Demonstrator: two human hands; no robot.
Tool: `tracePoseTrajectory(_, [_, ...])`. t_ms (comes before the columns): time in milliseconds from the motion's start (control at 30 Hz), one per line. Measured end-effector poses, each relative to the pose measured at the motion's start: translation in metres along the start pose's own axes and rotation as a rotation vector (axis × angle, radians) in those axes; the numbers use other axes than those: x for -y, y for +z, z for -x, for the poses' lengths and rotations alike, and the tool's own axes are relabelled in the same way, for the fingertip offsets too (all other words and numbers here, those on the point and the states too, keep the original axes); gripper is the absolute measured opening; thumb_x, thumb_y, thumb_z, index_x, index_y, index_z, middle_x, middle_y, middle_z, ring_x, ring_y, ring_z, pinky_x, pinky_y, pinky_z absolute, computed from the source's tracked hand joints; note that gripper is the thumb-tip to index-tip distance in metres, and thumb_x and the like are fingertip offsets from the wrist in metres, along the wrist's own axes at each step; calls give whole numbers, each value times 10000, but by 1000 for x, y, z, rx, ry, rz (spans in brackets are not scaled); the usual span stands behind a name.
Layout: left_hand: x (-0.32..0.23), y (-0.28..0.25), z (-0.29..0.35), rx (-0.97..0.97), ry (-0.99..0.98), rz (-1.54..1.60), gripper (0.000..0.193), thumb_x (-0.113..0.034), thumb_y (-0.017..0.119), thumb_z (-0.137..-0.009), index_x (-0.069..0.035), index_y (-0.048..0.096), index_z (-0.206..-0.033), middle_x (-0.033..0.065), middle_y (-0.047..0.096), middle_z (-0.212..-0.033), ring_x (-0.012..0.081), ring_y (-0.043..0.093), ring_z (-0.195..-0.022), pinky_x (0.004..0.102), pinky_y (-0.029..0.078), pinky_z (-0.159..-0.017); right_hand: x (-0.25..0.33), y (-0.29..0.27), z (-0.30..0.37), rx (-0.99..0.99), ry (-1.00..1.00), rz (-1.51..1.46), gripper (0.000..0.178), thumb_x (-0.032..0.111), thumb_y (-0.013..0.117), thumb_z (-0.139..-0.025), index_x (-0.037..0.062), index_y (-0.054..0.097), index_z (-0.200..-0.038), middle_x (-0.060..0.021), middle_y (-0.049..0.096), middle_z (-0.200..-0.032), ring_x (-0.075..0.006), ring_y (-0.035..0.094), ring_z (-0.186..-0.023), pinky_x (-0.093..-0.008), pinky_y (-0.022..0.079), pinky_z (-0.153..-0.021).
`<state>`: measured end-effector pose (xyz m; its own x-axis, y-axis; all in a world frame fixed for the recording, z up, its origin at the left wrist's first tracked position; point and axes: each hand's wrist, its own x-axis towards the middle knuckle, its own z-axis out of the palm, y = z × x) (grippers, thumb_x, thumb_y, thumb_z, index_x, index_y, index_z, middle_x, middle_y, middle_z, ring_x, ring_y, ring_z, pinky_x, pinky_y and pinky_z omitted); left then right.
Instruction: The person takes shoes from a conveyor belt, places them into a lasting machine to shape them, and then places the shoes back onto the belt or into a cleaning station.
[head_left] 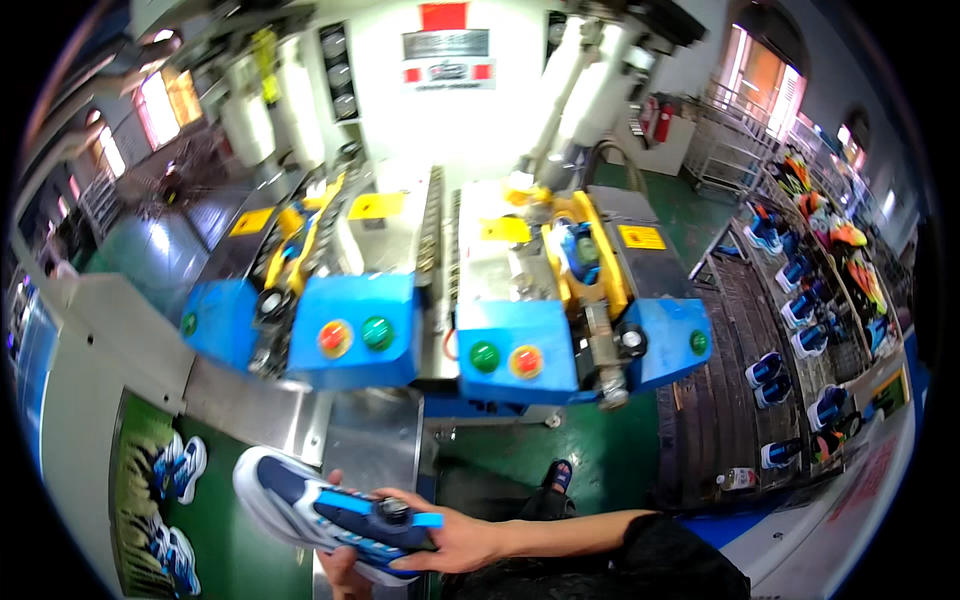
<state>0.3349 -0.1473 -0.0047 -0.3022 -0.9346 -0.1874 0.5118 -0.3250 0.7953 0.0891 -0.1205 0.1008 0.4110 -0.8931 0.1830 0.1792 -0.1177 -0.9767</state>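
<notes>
A navy, white and light-blue sports shoe [330, 510] is held low in front of me, its white-edged toe pointing left and its upper facing up. My left hand [343, 570] is closed around the shoe's middle from the near side, partly hidden beneath it. At the heel and collar, my right hand [462, 540] grips the shoe with the thumb along its near side. A dark, round object [395, 512] shows at the shoe's opening; I cannot make out what it is. Beyond the hands stands a machine with blue front housings [355, 345].
The machine's right station holds a blue shoe [580, 252] between yellow clamp arms [612, 270]. Round red [526, 361] and green buttons [484, 356] sit on its front. Several shoes [768, 380] stand on the right-hand rack. At left, more shoes [186, 470] sit by a brush-edged opening [140, 500].
</notes>
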Motion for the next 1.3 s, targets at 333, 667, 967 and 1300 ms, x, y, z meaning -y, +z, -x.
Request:
tracePoseTrajectory(333, [111, 390, -135, 390, -45, -363, 807, -94, 669, -912, 8, 146, -1518, 229, 273, -1559, 321, 261, -1464, 433, 242, -1192, 17, -244, 287, -1283, 43, -179, 328, 264, 545, -999, 17, 546, -1214, -10, 582, -1012, -98, 516, -865, -258, 437, -779])
tracePoseTrajectory(667, [298, 526, -445, 240, 243, -1259, 968, -214, 717, -732, 102, 164, -1461, 358, 362, -1397, 463, 414, -1288, 439, 366, -1092, -9, -266, 354, -1585, 90, -372, 327, 93, 613, -909, 42, 514, -1216, -8, 545, -997, -96, 510, -891, -244, 447, -775])
tracePoseTrajectory(967, [151, 521, -394, 494, -450, -859, 677, -72, 740, -784, -16, 382, -1356, 139, 624, -1141, 236, 646, -998, 388, 542, -863, 13, -288, 374, -1502, 411, -55, 347, 238, 562, -974, 12, 498, -1228, -32, 549, -1003, -125, 529, -882, -269, 457, -792])
tracePoseTrajectory(1300, [40, 280, -87, -90, 11, 65, 855, -169, 777, -683, 62, 390, -1409, 217, 548, -1334, 354, 576, -1202, 477, 448, -1056, 67, -577, 74, -942, 647, -232, 438, 344, 648, -931, 16, 594, -1216, -152, 671, -1154, -253, 667, -1030, -441, 525, -918])
